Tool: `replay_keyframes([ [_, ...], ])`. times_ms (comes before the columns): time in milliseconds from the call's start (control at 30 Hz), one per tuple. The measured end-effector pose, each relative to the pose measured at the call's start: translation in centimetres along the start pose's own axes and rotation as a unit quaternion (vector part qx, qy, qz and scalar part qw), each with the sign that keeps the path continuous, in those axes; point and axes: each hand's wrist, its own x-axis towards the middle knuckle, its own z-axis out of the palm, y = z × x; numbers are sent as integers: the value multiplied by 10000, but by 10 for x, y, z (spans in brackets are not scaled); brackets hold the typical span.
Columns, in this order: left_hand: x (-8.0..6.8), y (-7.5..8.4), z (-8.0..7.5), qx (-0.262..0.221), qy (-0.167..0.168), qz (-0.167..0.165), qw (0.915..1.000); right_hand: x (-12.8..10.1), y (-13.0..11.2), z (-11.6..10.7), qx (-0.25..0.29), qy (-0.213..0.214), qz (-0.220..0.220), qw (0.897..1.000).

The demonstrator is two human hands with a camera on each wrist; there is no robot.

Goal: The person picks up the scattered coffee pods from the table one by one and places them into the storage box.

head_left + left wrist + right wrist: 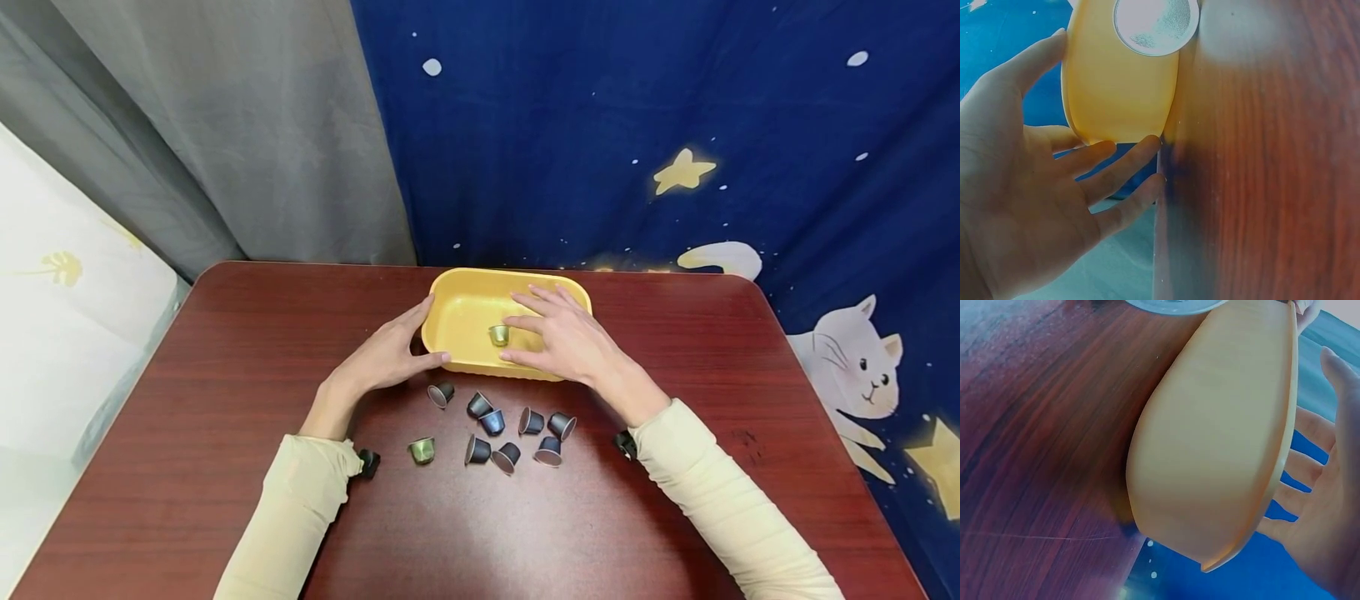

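Note:
A yellow plastic basin (pixel 480 367) stands near the table's far edge. My left hand (pixel 386 354) rests against its left end, thumb at the near rim and long fingers along the end wall; in the left wrist view those fingers are fairly straight. Over the basin's right part hovers my right hand (pixel 573 337), fingers spread. A gold-green coffee capsule (pixel 498 335) shows inside the basin by the right thumb and fingertips, with no finger closed round it. In front lie a green capsule (pixel 422 451) and several dark capsules (pixel 477 451), tipped in various directions.
The dark red wooden table (pixel 247 400) ends close behind the basin, at a grey curtain (pixel 300 150) and a blue star-patterned curtain (pixel 540 150). A capsule's round silver lid (pixel 1157 25) stands close to the left wrist camera.

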Motion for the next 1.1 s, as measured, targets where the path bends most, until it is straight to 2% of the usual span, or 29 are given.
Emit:
replay_keyframes([
  [233, 0, 0, -3, -7, -14, 12, 10000, -6, -1, -3, 5, 119, -184, 9998],
  [833, 1, 0, -3, 7, 31, 43, 10000, -31, 8, -8, -72, 270, -142, 9995],
  [1100, 2, 0, -2, -19, -83, -25, 10000, -38, 6, -11, 8, 263, -140, 9996],
])
